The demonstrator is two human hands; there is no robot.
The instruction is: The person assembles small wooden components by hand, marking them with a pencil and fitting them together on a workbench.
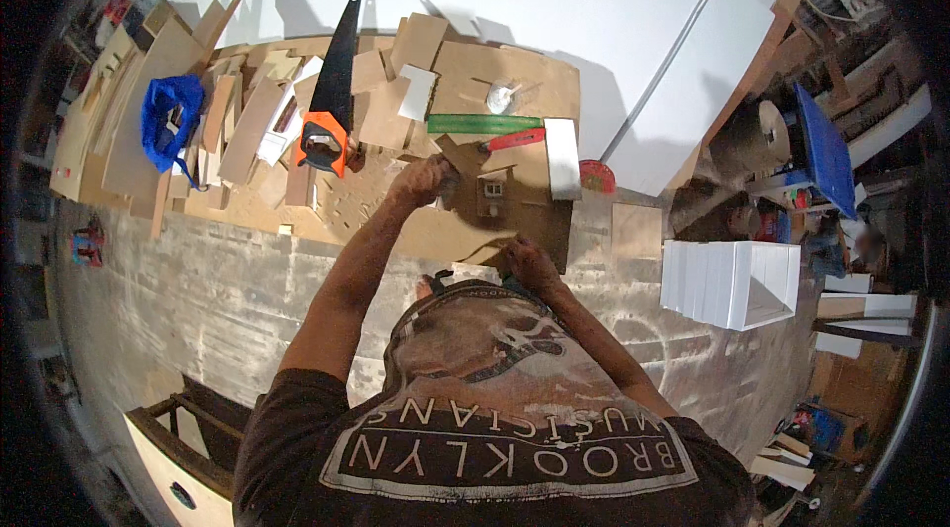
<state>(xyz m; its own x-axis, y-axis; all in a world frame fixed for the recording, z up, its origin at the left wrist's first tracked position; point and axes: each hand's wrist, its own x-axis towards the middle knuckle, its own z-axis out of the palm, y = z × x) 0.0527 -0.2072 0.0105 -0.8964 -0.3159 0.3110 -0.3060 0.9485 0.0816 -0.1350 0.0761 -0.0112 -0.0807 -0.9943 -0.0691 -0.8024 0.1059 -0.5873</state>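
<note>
My left hand (pixel 424 181) is closed above the brown work board (pixel 396 235), and what it grips, if anything, I cannot make out. A dark brown flat piece (pixel 461 153) lies against its fingers. Lower right, at the board's near edge, my right hand (pixel 534 266) is curled beside a thin curved strip (pixel 487 248); its fingertips are partly hidden. Between and beyond the hands lie a small square fitting (pixel 492 191), a red utility knife (pixel 513 139) and a green straight strip (pixel 485 124). A handsaw (pixel 332 92) with an orange handle rests left of my left hand.
Offcuts (pixel 259 121) and a blue bag (pixel 170 121) crowd the left side. A white block (pixel 562 159) stands at the board's right. Behind is a large white panel (pixel 554 2) with a metal rod (pixel 658 72). White boxes (pixel 727 282) stand on the floor at right.
</note>
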